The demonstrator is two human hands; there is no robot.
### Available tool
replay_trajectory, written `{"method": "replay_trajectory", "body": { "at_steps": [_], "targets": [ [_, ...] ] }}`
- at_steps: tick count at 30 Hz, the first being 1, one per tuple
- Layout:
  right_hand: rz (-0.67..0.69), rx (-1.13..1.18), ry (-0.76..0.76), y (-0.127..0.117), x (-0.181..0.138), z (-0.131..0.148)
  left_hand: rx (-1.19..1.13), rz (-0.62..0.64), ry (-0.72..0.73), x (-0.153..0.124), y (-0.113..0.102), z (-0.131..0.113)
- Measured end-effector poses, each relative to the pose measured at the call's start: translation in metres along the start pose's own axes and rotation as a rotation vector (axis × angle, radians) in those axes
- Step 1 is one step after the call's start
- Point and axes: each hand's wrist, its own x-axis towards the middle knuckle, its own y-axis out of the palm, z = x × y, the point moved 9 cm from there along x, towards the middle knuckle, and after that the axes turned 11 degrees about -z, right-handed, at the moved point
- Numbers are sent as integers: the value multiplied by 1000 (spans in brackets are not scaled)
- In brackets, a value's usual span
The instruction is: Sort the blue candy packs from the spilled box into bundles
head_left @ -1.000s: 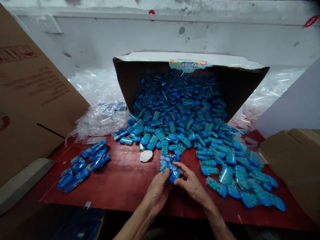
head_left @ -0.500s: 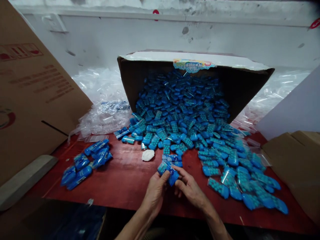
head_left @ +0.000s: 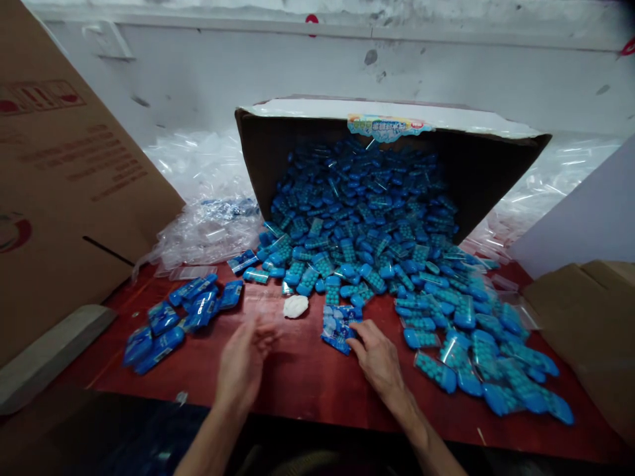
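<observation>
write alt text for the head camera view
A left hand, open, hangs over a red wooden table beside a small pile of blue plastic-wrapped packets; the right hand touches more blue packets spilled from a tipped brown cardboard box.

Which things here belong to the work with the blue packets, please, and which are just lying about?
In hand: right hand on blue packets; left hand, open, near small packet pile; tipped box of packets.
Lying about: white lump; clear bags; leaning carton; grey board.

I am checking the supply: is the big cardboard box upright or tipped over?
Tipped on its side. The box has its open mouth facing the camera, and blue packets spill from it onto the red table.
</observation>
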Motion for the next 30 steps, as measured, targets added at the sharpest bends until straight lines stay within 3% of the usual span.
{"method": "replay_trajectory", "body": {
  "at_steps": [3, 6, 10, 13, 16, 20, 22, 30],
  "targets": [
    [-15, -222, -45, 11, -1, 3, 286, 180, 158, -25, 38, 23],
    [-45, -270, -68, 11, 0, 4, 395, 244, 286, -37, 62, 39],
    [-103, -173, -115, -5, 2, 9, 429, 237, 285, -31, 73, 49],
    [-125, 18, -139, -14, 3, 15, 490, 354, 213, -31, 87, 59],
    [-132, 314, 51, -12, 7, 1, 489, 393, 79, -31, 93, 71],
    [53, 708, 415, 24, 4, -24, 389, 430, -21, -34, 96, 84],
    [96, 764, 450, 34, 3, -26, 349, 447, 2, -35, 97, 87],
    [-15, 644, 427, 32, 0, -26, 254, 410, 5, -33, 101, 95]
  ]
}}
